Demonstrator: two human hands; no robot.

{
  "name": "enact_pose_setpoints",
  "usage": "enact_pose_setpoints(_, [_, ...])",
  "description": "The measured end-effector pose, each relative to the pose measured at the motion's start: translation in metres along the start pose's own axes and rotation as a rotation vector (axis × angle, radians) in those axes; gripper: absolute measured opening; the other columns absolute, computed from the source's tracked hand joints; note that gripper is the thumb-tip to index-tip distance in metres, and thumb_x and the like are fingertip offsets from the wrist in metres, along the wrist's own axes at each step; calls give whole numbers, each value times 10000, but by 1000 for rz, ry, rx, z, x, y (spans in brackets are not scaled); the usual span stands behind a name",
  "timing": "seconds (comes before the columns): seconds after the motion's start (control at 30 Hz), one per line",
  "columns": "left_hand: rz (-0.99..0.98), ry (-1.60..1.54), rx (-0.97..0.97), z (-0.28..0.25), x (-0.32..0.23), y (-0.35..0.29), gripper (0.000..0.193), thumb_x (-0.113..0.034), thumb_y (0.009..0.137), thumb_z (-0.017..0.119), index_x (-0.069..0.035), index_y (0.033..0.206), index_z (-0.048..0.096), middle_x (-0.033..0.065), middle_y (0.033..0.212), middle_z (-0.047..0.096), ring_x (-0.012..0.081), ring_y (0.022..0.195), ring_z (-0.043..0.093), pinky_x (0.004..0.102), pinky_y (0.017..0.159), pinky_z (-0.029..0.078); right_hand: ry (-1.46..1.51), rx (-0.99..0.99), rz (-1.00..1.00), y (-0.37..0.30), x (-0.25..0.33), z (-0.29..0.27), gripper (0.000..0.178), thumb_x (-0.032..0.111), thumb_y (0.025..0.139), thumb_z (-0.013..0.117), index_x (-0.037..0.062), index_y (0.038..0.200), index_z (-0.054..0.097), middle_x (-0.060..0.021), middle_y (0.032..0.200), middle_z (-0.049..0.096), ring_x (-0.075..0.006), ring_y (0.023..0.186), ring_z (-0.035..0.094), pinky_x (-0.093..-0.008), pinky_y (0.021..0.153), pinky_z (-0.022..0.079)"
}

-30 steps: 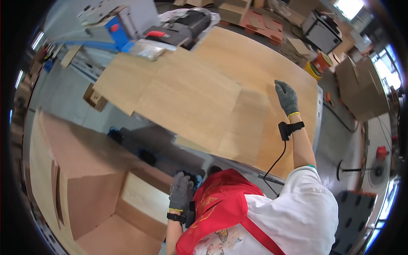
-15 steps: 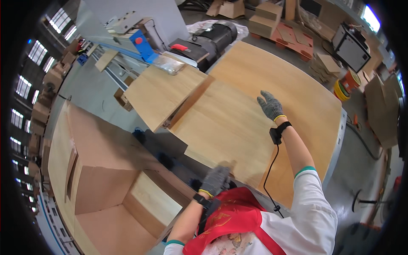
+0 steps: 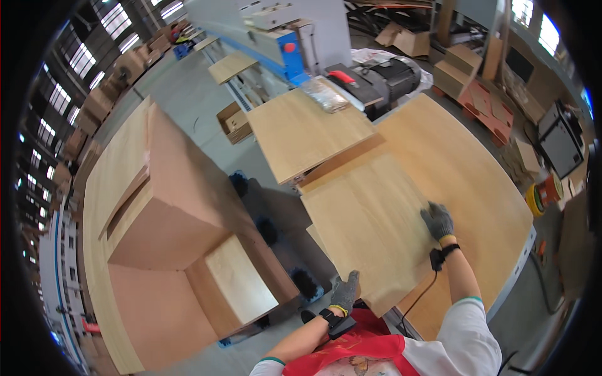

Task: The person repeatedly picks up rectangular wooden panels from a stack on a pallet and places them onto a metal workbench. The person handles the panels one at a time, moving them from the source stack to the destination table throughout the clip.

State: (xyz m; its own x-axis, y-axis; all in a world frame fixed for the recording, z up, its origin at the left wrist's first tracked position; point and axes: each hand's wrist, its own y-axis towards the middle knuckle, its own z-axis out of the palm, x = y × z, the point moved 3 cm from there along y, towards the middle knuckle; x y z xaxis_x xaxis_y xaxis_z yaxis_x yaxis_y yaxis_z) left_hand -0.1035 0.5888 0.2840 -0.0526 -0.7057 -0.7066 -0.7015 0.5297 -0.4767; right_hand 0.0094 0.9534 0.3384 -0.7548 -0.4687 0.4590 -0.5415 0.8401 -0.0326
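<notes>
A light wood-grain panel (image 3: pixel 373 219) lies across a larger tan tabletop board (image 3: pixel 476 182), slightly askew over another pale panel whose corner shows at the left. My left hand (image 3: pixel 343 293), in a grey knit glove, grips the panel's near-left edge, thumb on top and fingers mostly hidden. My right hand (image 3: pixel 438 220), gloved alike, is closed around the panel's right edge. Just beyond is a stack of similar panels (image 3: pixel 310 135), with a clear plastic bag (image 3: pixel 325 94) on top.
To the left stand large pale panels with a cardboard-brown box (image 3: pixel 163 294) open towards me. Dark brush rollers (image 3: pixel 306 283) sit on the floor beside it. A long machine with a blue bracket (image 3: pixel 292 62) and a dark motor (image 3: pixel 395 78) stands beyond. Yellow and orange buckets (image 3: pixel 544 194) are at the right.
My right hand has come down from above the boards to the panel's right edge. My left hand now holds the near-left edge, and the panel has turned slightly. The view has swung left.
</notes>
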Motion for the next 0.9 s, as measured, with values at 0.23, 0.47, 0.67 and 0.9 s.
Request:
enact_pose_setpoints(0.23, [336, 115, 56, -37, 67, -1, 454, -387, 1023, 407, -119, 1378, 501, 247, 1244, 603, 438, 1118, 579, 498, 984, 436, 47, -10, 155, -95, -3, 0, 484, 478, 873, 646, 31, 1054, 695, -184, 950, 699, -364, 923, 659, -432, 842, 511])
enact_pose_setpoints(0.47, [170, -93, 194, -47, 132, 34, 691, -501, 892, 421, -51, 1416, 438, 297, 1304, 539, 483, 1165, 515, 486, 1033, 389, 326, 3, 314, -173, -26, 27, 685, 605, 918, 550, -69, 910, 667, -134, 750, 660, -211, 702, 573, -399, 669, 465])
enact_pose_setpoints(0.67, [15, -34, 154, -128, 194, -31, 571, -515, 988, 405, -114, 1391, 470, 322, 1319, 500, 452, 1197, 515, 486, 1018, 415, 361, 59, 358, -267, 24, 76, 526, 476, 895, 677, -50, 920, 694, -95, 760, 684, -165, 694, 586, -352, 649, 472])
enact_pose_setpoints(0.9, [-385, -193, -272, -243, 297, -142, 736, -507, 912, 574, 25, 1402, 439, 384, 1394, 423, 446, 1340, 414, 474, 1109, 349, 529, 316, 130, -291, 195, 151, 323, 296, 894, 714, -26, 919, 709, -38, 791, 691, -106, 708, 589, -304, 633, 472])
